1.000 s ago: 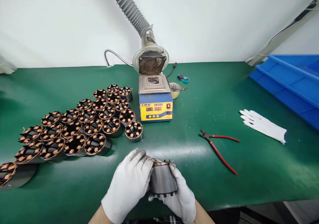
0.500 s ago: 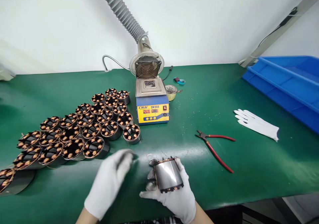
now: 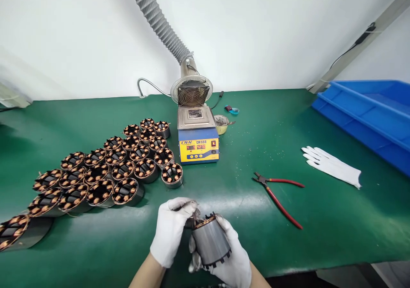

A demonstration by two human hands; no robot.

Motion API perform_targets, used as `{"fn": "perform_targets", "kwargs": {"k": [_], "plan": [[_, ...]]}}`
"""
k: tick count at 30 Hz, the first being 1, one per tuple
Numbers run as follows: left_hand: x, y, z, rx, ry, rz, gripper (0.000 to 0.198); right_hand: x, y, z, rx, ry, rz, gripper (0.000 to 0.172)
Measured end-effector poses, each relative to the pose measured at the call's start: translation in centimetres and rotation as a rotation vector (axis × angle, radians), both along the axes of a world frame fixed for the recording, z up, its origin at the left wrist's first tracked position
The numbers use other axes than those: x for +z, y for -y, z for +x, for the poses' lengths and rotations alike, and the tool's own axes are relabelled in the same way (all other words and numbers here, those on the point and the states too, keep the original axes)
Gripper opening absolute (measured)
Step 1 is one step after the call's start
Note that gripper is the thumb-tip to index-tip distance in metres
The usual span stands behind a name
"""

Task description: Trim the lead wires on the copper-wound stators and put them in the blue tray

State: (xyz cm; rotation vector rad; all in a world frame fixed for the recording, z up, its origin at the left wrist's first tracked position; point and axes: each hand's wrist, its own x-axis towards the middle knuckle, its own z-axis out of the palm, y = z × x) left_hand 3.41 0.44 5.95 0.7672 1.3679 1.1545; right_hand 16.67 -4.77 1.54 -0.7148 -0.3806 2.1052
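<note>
My right hand (image 3: 232,254), in a white glove, is wrapped round a motor stator (image 3: 211,242) with a smooth grey metal outside and black toothed rims, held tilted above the near edge of the bench. My left hand (image 3: 174,226), also gloved, is closed in a pinch at the stator's upper left rim, on what looks like a thin copper wire end (image 3: 194,216). Fingertips of both gloves are dark with dirt and partly hide the rim. Left of the hands, several stators (image 3: 128,192) with copper windings stand in rows.
A solder pot (image 3: 198,149) with a lit display stands at the back under a fume duct (image 3: 160,21). Beside it is a small yellow cup (image 3: 221,128). Red-handled cutters (image 3: 275,198), a white glove (image 3: 331,166) and blue bins (image 3: 365,121) lie to the right.
My left hand has moved right from the open bench to the stator's rim and closed there. The stator in my right hand has tilted and dropped slightly lower in view.
</note>
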Motion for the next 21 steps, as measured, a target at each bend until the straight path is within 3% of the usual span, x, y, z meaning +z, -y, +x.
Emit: {"fn": "perform_targets", "kwargs": {"k": [4, 5, 8, 10, 11, 14, 18, 19, 21], "plan": [[-1.3, -0.1, -1.0, 0.181, 0.150, 0.093, 0.038, 0.6, -0.3, -0.5, 0.041, -0.175, -0.081, 0.063], [-1.3, 0.2, -1.1, 0.173, 0.186, 0.100, 0.045, 0.6, -0.4, -0.6, 0.056, -0.210, -0.094, 0.064], [-0.5, 1.3, -0.4, -0.083, 0.193, 0.015, 0.055, 0.8, -0.6, -0.8, 0.032, -0.203, -0.116, 0.055], [0.2, 1.8, 0.5, -0.166, 0.108, -0.037, 0.040, 1.0, -0.8, -0.9, -0.056, -0.088, -0.079, 0.043], [0.5, 1.9, 0.8, -0.142, 0.062, -0.038, 0.031, 1.1, -0.9, -1.0, -0.100, -0.009, -0.011, 0.039], [0.7, 1.8, 0.2, -0.046, -0.025, 0.000, 0.020, 1.3, -0.9, -0.9, -0.180, 0.272, 0.254, 0.050], [-0.5, 1.6, -2.4, 0.125, -0.037, 0.115, 0.030, 0.2, 0.5, -1.4, -0.346, 0.620, 0.300, 0.072], [-0.8, 1.6, -2.8, 0.116, 0.007, 0.141, 0.038, -0.3, 0.9, -1.6, -0.398, 0.684, 0.291, 0.077], [-1.1, 1.9, -2.6, -0.100, 0.107, 0.101, 0.054, -1.6, 1.8, -2.2, -0.428, 0.716, 0.288, 0.087]]}}
